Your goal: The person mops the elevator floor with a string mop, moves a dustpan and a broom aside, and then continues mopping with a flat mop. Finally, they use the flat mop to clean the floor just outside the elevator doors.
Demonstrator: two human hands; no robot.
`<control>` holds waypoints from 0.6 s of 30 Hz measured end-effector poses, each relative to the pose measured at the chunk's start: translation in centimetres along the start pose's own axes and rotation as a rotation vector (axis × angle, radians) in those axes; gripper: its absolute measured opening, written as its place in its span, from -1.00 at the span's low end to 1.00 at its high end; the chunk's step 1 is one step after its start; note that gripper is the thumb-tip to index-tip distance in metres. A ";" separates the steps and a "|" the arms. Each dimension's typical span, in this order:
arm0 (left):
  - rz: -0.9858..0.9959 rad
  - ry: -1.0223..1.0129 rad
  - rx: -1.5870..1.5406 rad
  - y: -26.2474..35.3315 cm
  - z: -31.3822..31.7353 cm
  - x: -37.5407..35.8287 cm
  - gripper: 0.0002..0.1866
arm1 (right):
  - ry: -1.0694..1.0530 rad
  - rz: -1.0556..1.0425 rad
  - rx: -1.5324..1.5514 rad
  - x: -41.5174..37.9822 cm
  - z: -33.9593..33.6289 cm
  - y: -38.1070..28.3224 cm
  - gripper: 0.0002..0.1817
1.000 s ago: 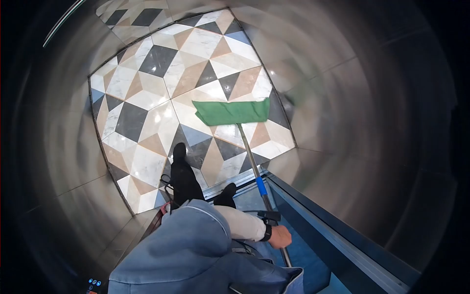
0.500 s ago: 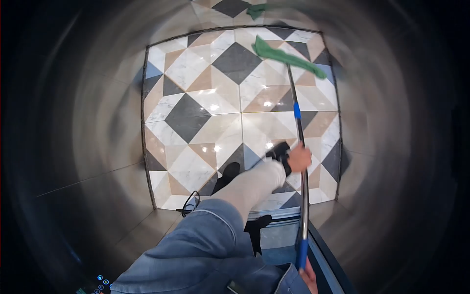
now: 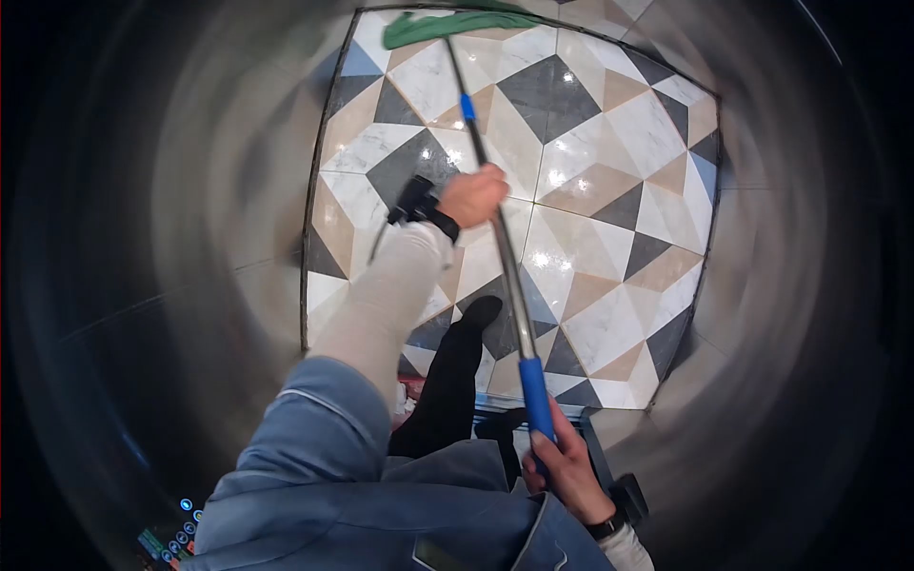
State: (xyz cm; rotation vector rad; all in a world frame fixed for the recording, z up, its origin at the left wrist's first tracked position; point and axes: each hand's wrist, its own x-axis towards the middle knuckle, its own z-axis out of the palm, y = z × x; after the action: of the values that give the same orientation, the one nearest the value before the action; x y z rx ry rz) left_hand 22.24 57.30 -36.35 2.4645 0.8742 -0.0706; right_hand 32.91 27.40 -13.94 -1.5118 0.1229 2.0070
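Note:
A mop with a metal pole (image 3: pixel 511 271) slants across the patterned floor. Its green cloth head (image 3: pixel 457 26) lies at the far left edge of the tiles. My left hand (image 3: pixel 473 197) is wrapped round the upper middle of the pole, just below a small blue collar (image 3: pixel 466 106). Lower down, my right hand (image 3: pixel 564 462) is closed round the blue handle grip (image 3: pixel 536 395), close to my body. Each wrist has a black strap, and the left one carries a small black device (image 3: pixel 413 199).
Brushed metal walls (image 3: pixel 243 190) surround the glossy floor (image 3: pixel 609 238) of geometric tiles. My black shoe (image 3: pixel 483 311) is on the tiles. Lit round buttons (image 3: pixel 181 533) show at the lower left. Something red and white (image 3: pixel 405 395) is partly hidden beside my leg.
The mop head has swept from the far right to the far left. My left hand has moved forward and left with the pole; my right hand has come further into view.

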 end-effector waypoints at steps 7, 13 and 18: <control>-0.080 -0.005 0.274 -3.4 -0.1 -5.1 -0.89 | -0.079 0.025 -0.067 1.5 2.6 2.0 -0.36; 0.163 0.016 0.435 9.0 9.6 -8.8 -0.91 | 0.186 0.048 -0.175 -8.0 -6.3 10.7 -0.40; 0.582 -0.114 0.009 27.1 16.8 -18.6 -0.88 | 0.245 -0.017 -0.181 -25.1 -17.7 27.4 -0.45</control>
State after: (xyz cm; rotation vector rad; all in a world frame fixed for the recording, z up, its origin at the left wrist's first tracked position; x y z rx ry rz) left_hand 25.85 20.58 -34.51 2.5930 0.0895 -0.0073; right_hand 37.49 -12.56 -5.17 -1.8646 0.0278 1.8535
